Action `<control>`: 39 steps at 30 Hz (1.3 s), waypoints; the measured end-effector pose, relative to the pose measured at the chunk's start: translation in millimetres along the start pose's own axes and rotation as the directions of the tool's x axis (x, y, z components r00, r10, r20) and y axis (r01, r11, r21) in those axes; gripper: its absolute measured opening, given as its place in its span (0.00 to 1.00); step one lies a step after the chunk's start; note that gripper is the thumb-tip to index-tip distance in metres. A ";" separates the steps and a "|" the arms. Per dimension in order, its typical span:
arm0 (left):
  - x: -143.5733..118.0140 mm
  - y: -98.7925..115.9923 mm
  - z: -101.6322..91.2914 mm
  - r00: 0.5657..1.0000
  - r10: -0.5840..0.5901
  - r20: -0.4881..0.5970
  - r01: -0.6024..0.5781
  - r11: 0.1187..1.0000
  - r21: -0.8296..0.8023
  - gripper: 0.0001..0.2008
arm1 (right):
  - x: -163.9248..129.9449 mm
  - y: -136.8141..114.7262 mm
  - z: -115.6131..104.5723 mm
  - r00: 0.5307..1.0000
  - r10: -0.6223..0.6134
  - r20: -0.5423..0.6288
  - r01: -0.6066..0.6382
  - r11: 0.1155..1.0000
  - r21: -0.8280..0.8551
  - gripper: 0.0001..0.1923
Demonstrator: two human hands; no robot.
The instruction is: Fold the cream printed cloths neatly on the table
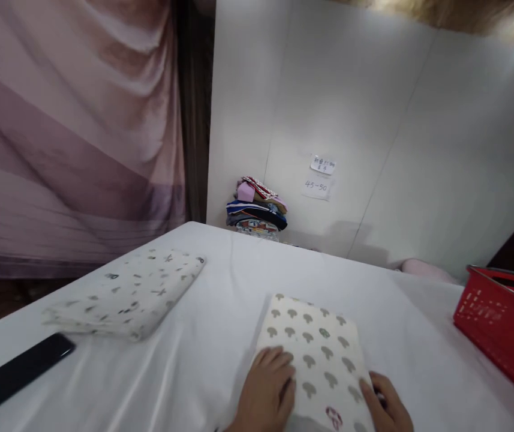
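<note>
A folded cream cloth with a grey mushroom print [315, 354] lies flat on the white-covered table [221, 324] near the front edge. My left hand [268, 390] rests palm down on the cloth's near left corner, fingers spread. My right hand [387, 402] presses at its near right edge, partly cut off by the frame. A second folded cloth [131, 294], white with small dark marks, lies apart on the table's left side.
A black flat phone-like object [14, 375] lies at the table's left front. A red plastic basket [504, 321] stands at the right edge. A stack of folded coloured clothes [257, 207] sits at the back against the white wall. A pink curtain hangs on the left.
</note>
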State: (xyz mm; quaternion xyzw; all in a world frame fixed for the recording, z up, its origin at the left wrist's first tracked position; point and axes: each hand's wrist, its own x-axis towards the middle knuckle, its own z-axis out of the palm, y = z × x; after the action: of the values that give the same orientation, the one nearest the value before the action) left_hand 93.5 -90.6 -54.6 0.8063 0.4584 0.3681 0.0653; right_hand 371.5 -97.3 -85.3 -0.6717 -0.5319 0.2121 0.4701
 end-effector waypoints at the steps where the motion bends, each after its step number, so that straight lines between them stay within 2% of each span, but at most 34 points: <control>1: 0.7 7.9 -5.8 0.999 -0.033 -0.006 0.033 0.999 -0.017 0.11 | -1.0 -1.9 -1.1 0.999 -0.036 0.012 0.036 0.999 0.006 0.16; 4: 1.2 23.5 -16.7 0.999 -0.049 0.002 0.049 0.998 -0.042 0.12 | 0.1 -8.0 -4.0 0.993 -0.118 0.026 0.118 0.993 -0.001 0.18; 7: 1.4 26.2 -18.4 0.999 -0.043 0.028 0.043 0.999 -0.031 0.11 | 2.6 -10.9 -5.0 0.991 -0.134 0.006 0.134 0.991 -0.011 0.19; 10: 1.1 23.1 -15.7 0.998 -0.042 0.039 0.042 0.999 0.007 0.11 | 3.2 -13.1 -2.8 0.992 -0.125 -0.008 0.124 0.992 -0.012 0.18; 15: 0.2 14.8 -9.8 1.000 0.012 -0.004 -0.011 0.995 0.096 0.12 | 3.0 -19.4 0.8 0.989 -0.145 -0.004 0.145 0.989 0.016 0.13; 19: 5.8 3.8 -5.8 0.997 0.077 -0.008 -0.076 0.990 0.120 0.13 | 9.2 -21.0 -0.1 0.995 -0.087 -0.044 0.087 0.996 0.007 0.09; 23: 7.9 -0.6 -2.5 0.997 0.077 -0.024 -0.073 0.990 0.123 0.13 | 8.8 -22.1 0.9 0.997 -0.077 -0.027 0.077 0.997 0.010 0.09; 31: 8.1 7.1 -6.3 1.000 0.027 -0.003 -0.027 0.993 0.117 0.13 | 7.8 -24.2 -1.6 0.997 -0.079 -0.016 0.080 0.996 0.030 0.10; 39: 9.7 0.6 -2.0 1.000 -0.020 -0.002 0.020 0.995 0.098 0.14 | 14.0 -19.5 0.5 0.994 -0.107 -0.035 0.108 0.993 0.045 0.12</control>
State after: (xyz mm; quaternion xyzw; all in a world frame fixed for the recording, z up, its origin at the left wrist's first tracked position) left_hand 95.6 -83.7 -47.7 0.8037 0.4838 0.3451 0.0291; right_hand 365.9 -84.4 -65.8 -0.6343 -0.5543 0.1880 0.5051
